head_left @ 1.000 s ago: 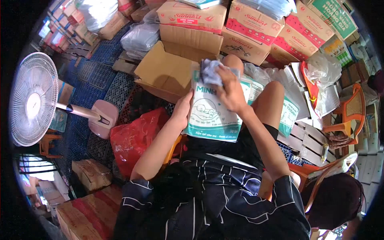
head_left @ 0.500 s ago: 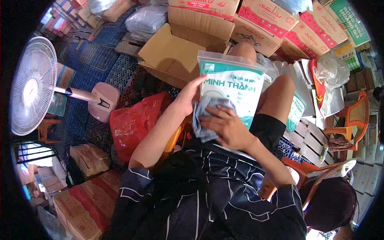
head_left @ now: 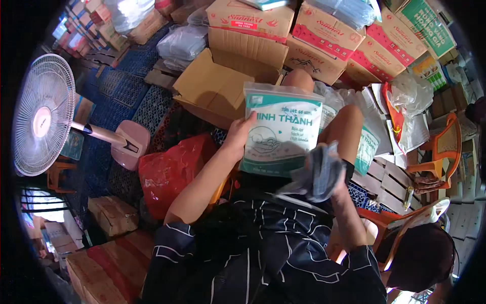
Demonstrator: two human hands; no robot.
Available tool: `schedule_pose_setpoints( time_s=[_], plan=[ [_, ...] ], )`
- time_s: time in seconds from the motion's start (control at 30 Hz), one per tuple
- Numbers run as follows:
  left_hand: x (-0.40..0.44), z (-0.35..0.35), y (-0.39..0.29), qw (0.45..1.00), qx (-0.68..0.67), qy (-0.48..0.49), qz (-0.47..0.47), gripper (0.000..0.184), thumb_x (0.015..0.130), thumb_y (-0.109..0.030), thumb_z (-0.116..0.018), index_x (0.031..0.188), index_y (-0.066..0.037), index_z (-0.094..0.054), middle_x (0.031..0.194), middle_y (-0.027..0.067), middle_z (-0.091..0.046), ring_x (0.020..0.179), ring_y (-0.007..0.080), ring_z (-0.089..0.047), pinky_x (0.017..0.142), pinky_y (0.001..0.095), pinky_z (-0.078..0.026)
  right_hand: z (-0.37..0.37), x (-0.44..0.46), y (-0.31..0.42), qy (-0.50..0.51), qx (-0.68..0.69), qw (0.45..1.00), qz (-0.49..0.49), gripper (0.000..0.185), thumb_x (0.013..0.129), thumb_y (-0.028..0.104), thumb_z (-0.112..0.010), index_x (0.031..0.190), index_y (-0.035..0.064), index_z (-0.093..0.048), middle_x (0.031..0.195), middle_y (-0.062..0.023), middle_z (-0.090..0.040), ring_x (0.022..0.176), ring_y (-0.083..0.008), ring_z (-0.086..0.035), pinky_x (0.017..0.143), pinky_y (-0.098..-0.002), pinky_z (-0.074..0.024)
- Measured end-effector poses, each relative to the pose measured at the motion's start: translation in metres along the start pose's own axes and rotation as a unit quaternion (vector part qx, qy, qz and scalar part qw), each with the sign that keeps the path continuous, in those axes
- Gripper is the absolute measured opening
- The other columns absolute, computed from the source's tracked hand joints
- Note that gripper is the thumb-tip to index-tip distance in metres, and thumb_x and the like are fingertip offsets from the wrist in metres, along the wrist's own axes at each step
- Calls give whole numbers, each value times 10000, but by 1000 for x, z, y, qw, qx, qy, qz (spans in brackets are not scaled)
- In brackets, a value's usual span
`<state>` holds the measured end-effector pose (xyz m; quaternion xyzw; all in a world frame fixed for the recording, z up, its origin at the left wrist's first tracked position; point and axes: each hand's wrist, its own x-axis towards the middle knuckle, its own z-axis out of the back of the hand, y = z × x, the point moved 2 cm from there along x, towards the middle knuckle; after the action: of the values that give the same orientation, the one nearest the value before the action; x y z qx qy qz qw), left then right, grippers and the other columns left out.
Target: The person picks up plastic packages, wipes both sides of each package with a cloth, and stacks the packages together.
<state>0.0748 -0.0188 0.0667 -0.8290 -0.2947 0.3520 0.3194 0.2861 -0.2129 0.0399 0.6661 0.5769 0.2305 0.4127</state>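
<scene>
My left hand (head_left: 240,135) grips the left edge of a green and white plastic package (head_left: 281,133) printed "Minh Thành", its thumb on the front. The package stands tilted over my lap, its clear top strip facing away from me. At its lower right corner, my right hand (head_left: 339,188) is closed on a crumpled grey-blue cloth (head_left: 320,172). Motion blurs the cloth, and it hides most of the fingers. Beyond the package lies an open cardboard box (head_left: 215,83) with its flaps up. More green and white packages (head_left: 366,152) lie right of my knee.
A pink standing fan (head_left: 132,144) and a red plastic bag (head_left: 174,169) are at left. Stacked printed cartons (head_left: 324,30) line the back. Orange chairs (head_left: 445,152) stand at right, near a person in a dark cap (head_left: 417,256). Taped cartons (head_left: 109,263) sit at lower left.
My right hand has pulled the cloth off the package front, down and to the right, uncovering the printed drawing. My left hand still holds the package. The view has shifted slightly.
</scene>
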Motion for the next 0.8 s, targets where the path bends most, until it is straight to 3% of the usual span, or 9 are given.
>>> schedule_pose_setpoints(
  time_s=[0.17, 0.27, 0.33, 0.4, 0.5, 0.53, 0.57, 0.73, 0.8],
  plan=[
    [12, 20, 3, 999, -36, -14, -24, 494, 975, -423, -539, 1223, 2, -574, 1119, 122, -664, 969, 217, -664, 825, 361, -548, 62, 49, 5, 222, 257, 939, 55, 391, 921, 322, -554, 1187, 36, -577, 770, -68, -514, 702, -216, -509, 706, -354, -407],
    [15, 18, -1, 996, -86, 3, 0, 516, 971, -470, -527, 1208, -17, -595, 1142, 93, -662, 993, 195, -651, 857, 372, -536, 61, 51, 15, 196, 171, 963, 76, 411, 962, 387, -510, 1195, 51, -549, 685, -14, -450, 617, -153, -432, 645, -305, -360],
    [3, 2, -10, 991, -105, 52, 60, 514, 1002, -469, -452, 1297, -59, -549, 1200, 77, -641, 1052, 185, -629, 913, 366, -512, 20, 23, 7, 12, 68, 994, 88, 434, 965, 405, -479, 1207, 48, -528, 641, -5, -437, 577, -138, -437, 598, -304, -354],
    [-16, -13, -14, 990, -63, 126, 13, 505, 1021, -455, -409, 1334, -76, -522, 1214, 77, -633, 1064, 181, -627, 919, 364, -514, -10, 21, 6, 68, 92, 993, 5, 491, 970, 408, -478, 1265, 16, -486, 621, -7, -416, 527, -147, -416, 567, -303, -359],
    [-11, -6, 8, 977, -48, 208, -4, 382, 1016, -278, -442, 1318, -56, -517, 1139, 109, -634, 1019, 194, -628, 893, 331, -509, -41, 16, -1, 121, 72, 988, -63, 541, 980, 306, -545, 1420, 38, -380, 864, -2, -567, 733, -78, -559, 657, -225, -475],
    [-16, -13, 16, 958, -173, 222, 52, 342, 1002, -206, -477, 1302, -50, -525, 1101, 114, -634, 1002, 203, -626, 876, 323, -506, -56, 15, -4, 130, 117, 982, -76, 567, 981, 299, -548, 1445, 42, -348, 891, 1, -581, 748, -69, -575, 668, -207, -490],
    [-18, -15, 22, 976, -93, 198, 16, 337, 994, -194, -488, 1293, -44, -530, 1099, 118, -634, 1002, 206, -626, 872, 323, -506, -61, 16, -2, 162, 171, 967, -96, 577, 976, 293, -561, 1450, 55, -336, 924, 8, -594, 784, -78, -592, 709, -217, -514],
    [-14, -22, 49, 940, 291, 46, -170, 316, 952, -130, -546, 1247, -18, -552, 1094, 143, -634, 997, 222, -628, 853, 325, -507, -90, 7, 8, 7, -127, 991, 40, 462, 951, 220, -629, 1330, 62, -417, 1065, -26, -581, 928, -79, -559, 818, -238, -480],
    [-24, -35, 31, 974, 186, 79, -106, 328, 889, -121, -607, 1192, 1, -579, 1104, 165, -633, 997, 245, -630, 863, 338, -498, -93, 3, 14, -18, -113, 991, 63, 433, 960, 248, -618, 1298, 54, -431, 1049, -31, -582, 916, -80, -555, 797, -241, -483]
  ],
)
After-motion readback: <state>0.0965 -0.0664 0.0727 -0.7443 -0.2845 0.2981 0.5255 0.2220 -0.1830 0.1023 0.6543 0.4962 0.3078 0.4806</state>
